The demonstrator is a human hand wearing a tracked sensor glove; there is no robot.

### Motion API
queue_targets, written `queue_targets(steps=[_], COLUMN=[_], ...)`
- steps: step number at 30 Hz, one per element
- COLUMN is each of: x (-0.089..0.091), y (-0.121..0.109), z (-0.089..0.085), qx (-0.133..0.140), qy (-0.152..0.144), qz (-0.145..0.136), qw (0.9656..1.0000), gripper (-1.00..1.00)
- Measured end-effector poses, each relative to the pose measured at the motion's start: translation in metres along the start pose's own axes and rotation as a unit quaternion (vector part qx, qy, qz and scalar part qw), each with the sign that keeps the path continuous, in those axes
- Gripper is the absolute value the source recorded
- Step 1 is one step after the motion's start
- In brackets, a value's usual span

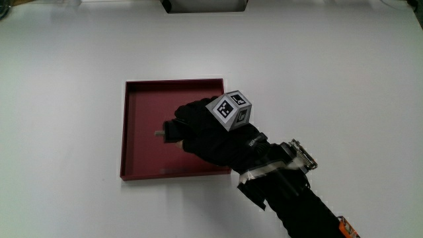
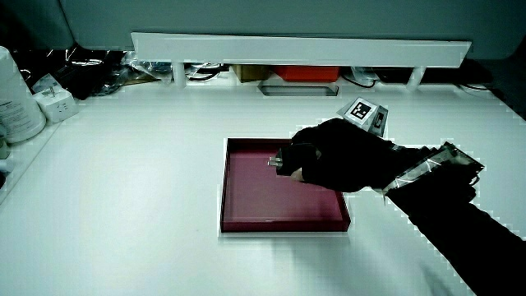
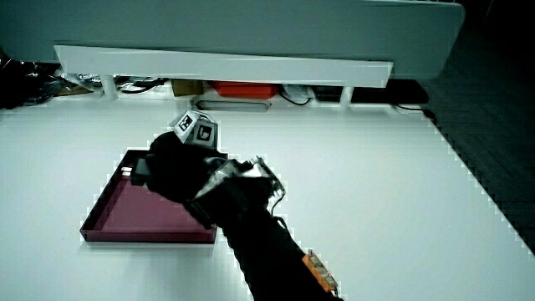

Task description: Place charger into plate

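Placing step: the hand [image 1: 205,132] hovers over the red plate [image 1: 142,132], fingers closed around the dark charger [image 2: 289,159], prongs sticking out. Charger held just above the plate floor. Next move probably: lower, then let go.

Plate [image 1: 142,132]: square red tray, looks like hard plastic, smooth, slight sheen on the floor in the main view, rim matt. Table [image 1: 66,59]: white, smooth, matt, faint soft glare in a side view [image 2: 271,255]. Hand [image 1: 205,132]: black glove, cloth-like, matt, no shine. Cube [image 1: 232,111] on its back: matt printed black-and-white faces, paper or plastic, cannot tell which. Charger [image 2: 283,160]: dark casing, plastic-looking, pale prongs [image 2: 269,162], mostly hidden by fingers.
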Motion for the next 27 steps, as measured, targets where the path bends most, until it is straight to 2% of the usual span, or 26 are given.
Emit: queue_targets(steps=[1,2,4,10,12,13,17,18,23,25,27], x=[0.001,0.006,0.011,0.031,0.03,0.038,0.04,0.045,0.049,0.053,0.049], y=[0.002,0.005,0.01,0.022,0.023,0.027,0.029,0.031,0.032,0.033,0.031], z=[-0.001,-0.006,-0.012,-0.035,-0.037,-0.045,-0.052,-0.057,-0.064,-0.067,-0.064], qx=[-0.003,-0.003,-0.016,-0.035,-0.044,-0.051,-0.057,-0.07,-0.071,-0.069,-0.067], qy=[0.008,-0.001,0.014,0.011,0.023,0.016,0.016,0.016,0.016,0.016,0.023], qz=[-0.003,-0.01,-0.018,-0.053,-0.052,-0.062,-0.074,-0.076,-0.088,-0.086,-0.084], qw=[1.0,0.9999,0.9996,0.9979,0.9974,0.9966,0.9955,0.9945,0.9935,0.9937,0.9939], gripper=[0.0,0.0,0.0,0.0,0.0,0.0,0.0,0.0,0.0,0.0,0.0])
